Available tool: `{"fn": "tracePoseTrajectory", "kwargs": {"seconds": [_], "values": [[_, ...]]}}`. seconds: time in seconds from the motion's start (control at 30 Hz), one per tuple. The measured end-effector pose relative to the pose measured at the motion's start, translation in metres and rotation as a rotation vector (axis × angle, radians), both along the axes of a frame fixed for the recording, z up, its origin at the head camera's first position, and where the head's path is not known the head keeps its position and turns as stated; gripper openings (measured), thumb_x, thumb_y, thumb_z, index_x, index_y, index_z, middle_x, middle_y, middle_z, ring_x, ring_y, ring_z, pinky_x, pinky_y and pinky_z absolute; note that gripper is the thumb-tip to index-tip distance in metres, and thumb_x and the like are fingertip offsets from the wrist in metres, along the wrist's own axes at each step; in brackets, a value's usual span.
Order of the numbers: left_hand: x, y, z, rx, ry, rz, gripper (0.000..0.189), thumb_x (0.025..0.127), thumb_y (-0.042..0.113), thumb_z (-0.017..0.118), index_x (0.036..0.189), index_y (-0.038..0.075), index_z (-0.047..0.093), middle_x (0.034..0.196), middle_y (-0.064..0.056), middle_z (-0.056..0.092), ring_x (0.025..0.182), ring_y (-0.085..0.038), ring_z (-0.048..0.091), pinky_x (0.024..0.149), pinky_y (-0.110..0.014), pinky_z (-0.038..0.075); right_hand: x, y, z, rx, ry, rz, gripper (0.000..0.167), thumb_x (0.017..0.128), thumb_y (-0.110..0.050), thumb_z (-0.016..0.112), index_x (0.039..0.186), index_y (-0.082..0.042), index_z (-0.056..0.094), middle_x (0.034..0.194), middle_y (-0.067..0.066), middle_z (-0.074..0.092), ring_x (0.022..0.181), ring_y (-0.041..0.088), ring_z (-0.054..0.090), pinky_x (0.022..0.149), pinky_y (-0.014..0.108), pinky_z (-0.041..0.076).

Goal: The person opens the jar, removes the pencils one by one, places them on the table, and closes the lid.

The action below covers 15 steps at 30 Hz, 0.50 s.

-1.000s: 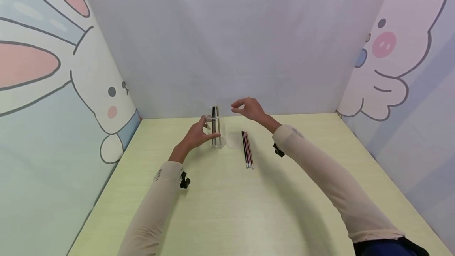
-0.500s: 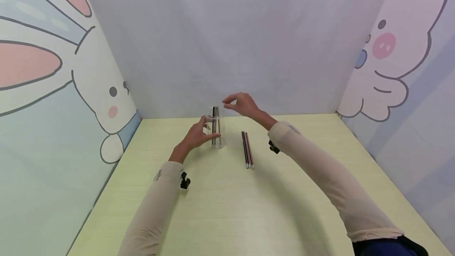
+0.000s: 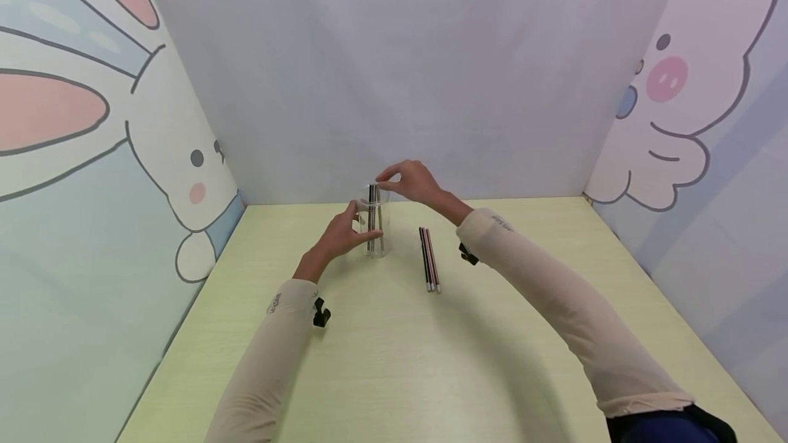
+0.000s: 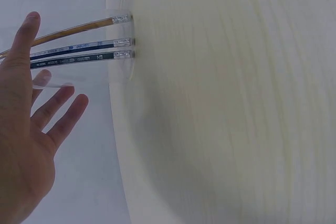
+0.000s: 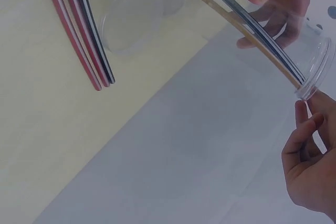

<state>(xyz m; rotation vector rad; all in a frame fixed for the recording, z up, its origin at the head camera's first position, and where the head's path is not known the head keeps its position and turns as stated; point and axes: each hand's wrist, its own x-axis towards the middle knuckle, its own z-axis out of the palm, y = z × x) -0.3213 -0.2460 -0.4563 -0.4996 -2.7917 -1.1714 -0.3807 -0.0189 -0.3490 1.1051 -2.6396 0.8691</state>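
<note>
My left hand (image 3: 338, 233) holds a clear plastic jar (image 3: 386, 214) upright from the left, thumb along its near side and fingers behind. Inside stand a gold pencil (image 4: 84, 28), a blue pencil (image 4: 100, 45) and a dark green pencil (image 4: 94, 57), their eraser ends at the bottom. My right hand (image 3: 414, 182) is at the jar's mouth from the right, its thumb and forefinger right at the pencils' upper ends with a small gap between the fingertips. In the right wrist view, its fingertips (image 5: 301, 109) lie beside the jar's rim (image 5: 320, 69).
Two red striped pencils (image 5: 76, 30) and a black striped pencil (image 5: 90, 22) lie side by side on the pale wooden table (image 3: 382, 361), right of the jar. A clear round lid (image 5: 134, 19) lies flat between them and the jar. A grey backdrop (image 3: 406, 74) rises behind.
My right hand has moved left, from beside the jar to the pencils' upper ends over its mouth. The left hand and the jar have stayed in place.
</note>
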Motion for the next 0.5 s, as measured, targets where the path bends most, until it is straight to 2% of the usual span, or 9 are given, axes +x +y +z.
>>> {"fn": "tracePoseTrajectory", "kwargs": {"seconds": [0.1, 0.17, 0.27, 0.37, 0.5], "values": [[-0.0006, 0.0001, -0.0004, 0.002, -0.005, 0.003, 0.076, 0.092, 0.049, 0.079, 0.144, 0.014, 0.038, 0.146, -0.021, 0.055, 0.126, -0.033, 0.056, 0.087, -0.051, 0.055, 0.0004, -0.0014, -0.0008, 0.005, 0.006, -0.002, 0.024, 0.101, -0.025, 0.072, 0.12, -0.013, 0.079, 0.116, 0.005, 0.077, 0.075, 0.017, 0.067, 0.076, 0.035, 0.054], [-0.0009, 0.0002, -0.0005, 0.0, -0.005, 0.004, 0.075, 0.092, 0.049, 0.079, 0.144, 0.014, 0.038, 0.146, -0.02, 0.055, 0.126, -0.033, 0.056, 0.087, -0.051, 0.055, 0.0003, -0.002, -0.0016, 0.013, 0.008, -0.007, 0.024, 0.101, -0.026, 0.072, 0.119, -0.013, 0.079, 0.113, 0.005, 0.078, 0.06, 0.014, 0.056, 0.067, 0.031, 0.049], [-0.0013, 0.0005, -0.0005, -0.001, -0.005, 0.004, 0.075, 0.092, 0.05, 0.078, 0.144, 0.014, 0.038, 0.145, -0.019, 0.055, 0.127, -0.034, 0.056, 0.088, -0.051, 0.055, 0.0001, -0.0026, -0.0025, 0.022, 0.005, -0.017, 0.023, 0.101, -0.027, 0.072, 0.119, -0.014, 0.08, 0.108, 0.004, 0.079, 0.049, 0.012, 0.041, 0.059, 0.029, 0.04], [-0.0018, 0.0006, -0.0008, 0.003, -0.003, 0.002, 0.075, 0.091, 0.05, 0.079, 0.143, 0.014, 0.039, 0.144, -0.018, 0.056, 0.127, -0.034, 0.056, 0.087, -0.051, 0.055, 0.0004, -0.0029, -0.0033, 0.02, 0.007, -0.023, 0.022, 0.101, -0.028, 0.072, 0.117, -0.015, 0.08, 0.109, 0.004, 0.078, 0.049, 0.013, 0.04, 0.057, 0.029, 0.04], [-0.0023, 0.0004, -0.0014, 0.007, 0.01, -0.003, 0.072, 0.091, 0.049, 0.079, 0.141, 0.015, 0.039, 0.146, -0.019, 0.055, 0.126, -0.034, 0.056, 0.089, -0.052, 0.054, 0.001, -0.0034, -0.0046, 0.013, 0.037, -0.031, 0.021, 0.099, -0.027, 0.075, 0.115, -0.016, 0.081, 0.116, 0.004, 0.076, 0.07, 0.015, 0.061, 0.069, 0.033, 0.051]]}}
